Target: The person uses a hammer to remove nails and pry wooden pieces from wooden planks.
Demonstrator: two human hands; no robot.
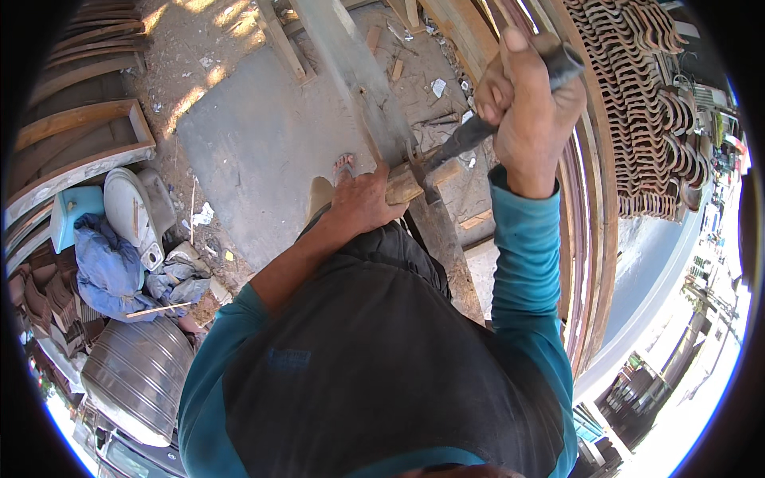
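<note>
My right hand [538, 103] is raised at the right, its fingers wrapped round the thick round handle of a long dark tool [464, 137]. The tool slants down to the left, and its lower end is at a short piece of wood [406, 188]. That piece lies across a long weathered wooden beam [362, 84], which runs from the top of the view down past my right side. My left hand [365, 199] closes on the near left end of the short piece. From here the tool's exact kind is hard to make out.
Long timbers [594, 239] stand close on my right, with stacked curved roof tiles [637, 103] beyond. At left are wooden frames [80, 151], a pale toilet bowl [131, 211], a blue tarp [111, 267] and a ribbed metal thing [135, 366]. A grey sheet [247, 143] covers the ground ahead.
</note>
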